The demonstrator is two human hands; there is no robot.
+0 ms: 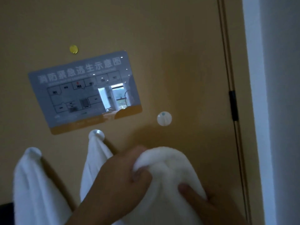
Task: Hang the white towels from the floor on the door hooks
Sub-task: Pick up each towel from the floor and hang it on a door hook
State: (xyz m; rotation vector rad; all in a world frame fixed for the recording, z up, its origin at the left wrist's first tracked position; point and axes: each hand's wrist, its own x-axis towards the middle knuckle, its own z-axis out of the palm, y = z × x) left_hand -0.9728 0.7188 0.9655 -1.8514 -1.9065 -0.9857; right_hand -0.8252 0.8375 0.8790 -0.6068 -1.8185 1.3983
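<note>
The fingers (138,173) of the left hand (120,174) are curled tight into a bunched fold of the white towel (165,161), pinching it just below its rounded top, while the right hand (199,198) presses a thumb and hidden fingers against the cloth lower down on the other side, so both hands are closed on the same towel. That towel is held up against the door (178,46), its crown below and a little left of the free hook (164,118). To do this step well, I would judge it best to lift the bunched top above the hook, then lower it so a thick fold, not a thin edge, catches on the peg, and let go only once the weight hangs evenly. Two hung towels (32,184) already drape from hooks further left, below the evacuation plan (84,91); keep the sleeves and cloth clear of them.
</note>
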